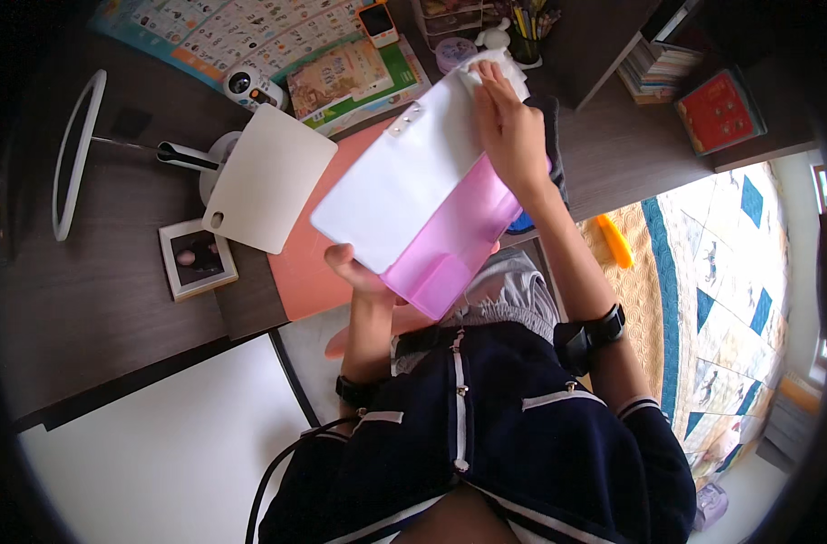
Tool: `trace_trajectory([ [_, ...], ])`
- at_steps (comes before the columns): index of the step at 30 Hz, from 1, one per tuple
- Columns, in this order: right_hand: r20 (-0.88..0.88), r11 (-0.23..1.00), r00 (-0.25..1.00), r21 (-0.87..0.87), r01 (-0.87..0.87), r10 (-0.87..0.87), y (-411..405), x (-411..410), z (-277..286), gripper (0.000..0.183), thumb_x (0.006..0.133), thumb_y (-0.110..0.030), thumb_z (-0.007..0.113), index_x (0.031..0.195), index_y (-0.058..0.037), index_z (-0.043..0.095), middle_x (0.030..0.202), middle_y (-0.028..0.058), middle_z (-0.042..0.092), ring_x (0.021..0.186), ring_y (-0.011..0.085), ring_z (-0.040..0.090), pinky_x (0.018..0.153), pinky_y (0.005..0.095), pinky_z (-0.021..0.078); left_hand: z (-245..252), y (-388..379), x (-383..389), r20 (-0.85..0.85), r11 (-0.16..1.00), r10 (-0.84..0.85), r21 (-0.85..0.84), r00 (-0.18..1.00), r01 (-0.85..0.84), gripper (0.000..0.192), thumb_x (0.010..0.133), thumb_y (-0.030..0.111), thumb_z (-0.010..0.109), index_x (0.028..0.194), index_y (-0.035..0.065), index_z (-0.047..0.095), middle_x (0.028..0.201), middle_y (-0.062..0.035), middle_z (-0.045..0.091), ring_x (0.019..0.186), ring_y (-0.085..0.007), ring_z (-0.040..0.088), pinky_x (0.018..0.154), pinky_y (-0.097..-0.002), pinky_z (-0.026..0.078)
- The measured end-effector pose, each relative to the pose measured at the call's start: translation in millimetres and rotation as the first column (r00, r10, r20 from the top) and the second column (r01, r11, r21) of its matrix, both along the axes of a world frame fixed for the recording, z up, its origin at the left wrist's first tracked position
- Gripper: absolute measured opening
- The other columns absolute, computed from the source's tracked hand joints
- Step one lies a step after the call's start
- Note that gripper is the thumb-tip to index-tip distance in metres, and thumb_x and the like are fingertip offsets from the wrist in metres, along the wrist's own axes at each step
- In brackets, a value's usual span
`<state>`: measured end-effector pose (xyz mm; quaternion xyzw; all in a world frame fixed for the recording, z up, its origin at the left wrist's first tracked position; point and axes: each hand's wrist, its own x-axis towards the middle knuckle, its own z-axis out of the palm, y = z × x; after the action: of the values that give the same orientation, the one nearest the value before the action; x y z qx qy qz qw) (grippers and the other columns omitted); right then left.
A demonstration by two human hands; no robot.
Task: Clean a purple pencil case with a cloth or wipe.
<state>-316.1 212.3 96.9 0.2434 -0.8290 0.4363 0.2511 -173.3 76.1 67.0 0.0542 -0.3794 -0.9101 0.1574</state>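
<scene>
My left hand (pixel 360 273) grips the lower left corner of a white and pink plastic case (pixel 386 197), its thumb on the white face. The case is tilted above the desk edge and my lap. Its pink part (pixel 464 231), with a raised block near the bottom, runs along the lower right side. A small plate with metal-looking dots sits at the upper left edge. Flat against the far end of the white face, my right hand (pixel 512 126) holds a crumpled white tissue or cloth (pixel 515 68) under its fingers.
Left of the case are a cream panel (pixel 270 180), a framed photo (pixel 199 260) and a ring-shaped lamp (pixel 80 156). An orange mat (pixel 298 282) lies beneath. Books (pixel 352 81), a small white camera (pixel 253 87) and a pen holder (pixel 527 47) stand behind. A bed (pixel 726 272) is at right.
</scene>
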Motion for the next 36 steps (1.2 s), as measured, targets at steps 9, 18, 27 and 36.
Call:
trace_trajectory([
  [9,-0.082,0.922,0.934,0.208,-0.326,0.349,2,30,1,0.037,0.075,-0.007,0.053,0.111,0.0007,0.051,0.113,0.0154,0.053,0.096,0.0269,0.057,0.082,0.0303,0.0476,6,-2,-1,-0.012,0.998,-0.027,0.050,1.000,0.028,0.078,0.059,0.044,0.050,0.121,-0.0011,0.037,0.116,-0.0152,0.047,0.104,-0.0281,0.048,0.088,-0.0375,0.039],
  [18,-0.213,0.797,0.768,0.202,-0.569,0.603,-11,67,12,0.037,0.074,0.002,0.054,0.111,0.0045,0.050,0.112,0.0183,0.053,0.103,0.0280,0.054,0.085,0.0336,0.0457,8,-1,-6,0.037,0.993,-0.095,0.078,0.995,0.091,0.078,0.057,0.039,0.052,0.123,-0.0005,0.036,0.114,-0.0150,0.048,0.103,-0.0285,0.049,0.089,-0.0376,0.039],
  [27,-0.167,0.885,0.873,-0.003,-0.466,0.459,-11,63,23,0.043,0.069,0.008,0.053,0.112,0.0010,0.050,0.116,0.0182,0.051,0.095,0.0297,0.057,0.077,0.0341,0.0470,4,4,-2,0.016,0.979,-0.170,0.117,0.985,0.167,0.078,0.054,0.029,0.058,0.121,-0.0038,0.035,0.109,-0.0149,0.051,0.101,-0.0281,0.051,0.087,-0.0365,0.042],
  [36,-0.210,0.912,0.892,-0.009,-0.410,0.399,-1,47,29,0.016,0.075,0.000,0.053,0.090,0.0017,0.053,0.101,0.0169,0.056,0.086,0.0320,0.058,0.071,0.0328,0.0475,-9,1,0,-0.066,0.958,-0.264,0.098,0.962,0.270,0.078,0.054,0.029,0.058,0.122,-0.0043,0.034,0.110,-0.0171,0.050,0.099,-0.0296,0.052,0.086,-0.0374,0.043],
])
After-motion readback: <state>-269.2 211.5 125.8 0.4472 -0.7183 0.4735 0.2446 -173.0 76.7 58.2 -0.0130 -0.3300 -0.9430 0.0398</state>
